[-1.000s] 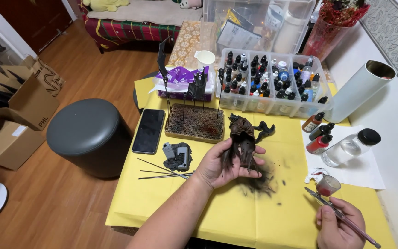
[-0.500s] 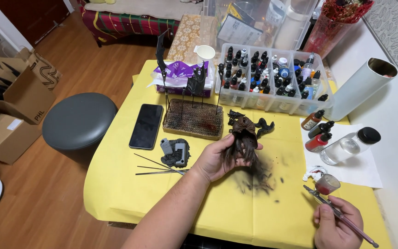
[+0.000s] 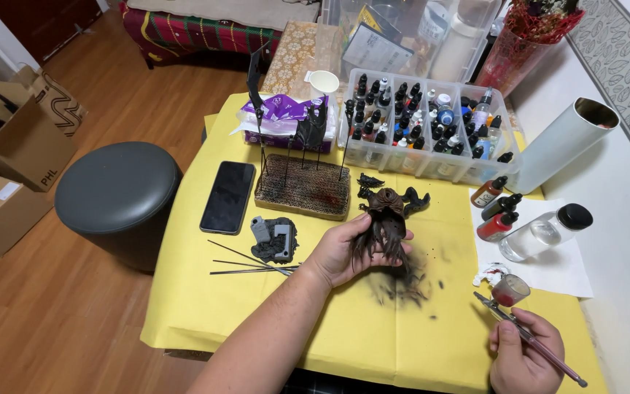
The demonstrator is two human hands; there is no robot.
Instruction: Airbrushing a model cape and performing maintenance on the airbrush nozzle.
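Observation:
My left hand (image 3: 344,252) grips a dark brown figurine (image 3: 386,219) and holds it just above the yellow table cover (image 3: 205,299), over a patch of black overspray (image 3: 402,284). My right hand (image 3: 523,361) sits at the lower right near the table's front edge, closed around an airbrush (image 3: 512,310) whose small paint cup and nozzle point up and left toward the figurine. The two hands are well apart.
A clear bin of small paint bottles (image 3: 424,135) stands at the back. Nearby are a wire rack (image 3: 304,186), a black phone (image 3: 228,195), thin rods (image 3: 246,263), a grey part (image 3: 275,237), loose paint bottles (image 3: 496,211), a clear jar (image 3: 545,232), a white tube (image 3: 563,142). A grey stool (image 3: 118,193) stands left.
The view has shifted slightly. My left hand has tilted the figurine a little and kept it over the sprayed patch. My right hand with the airbrush stays low at the right.

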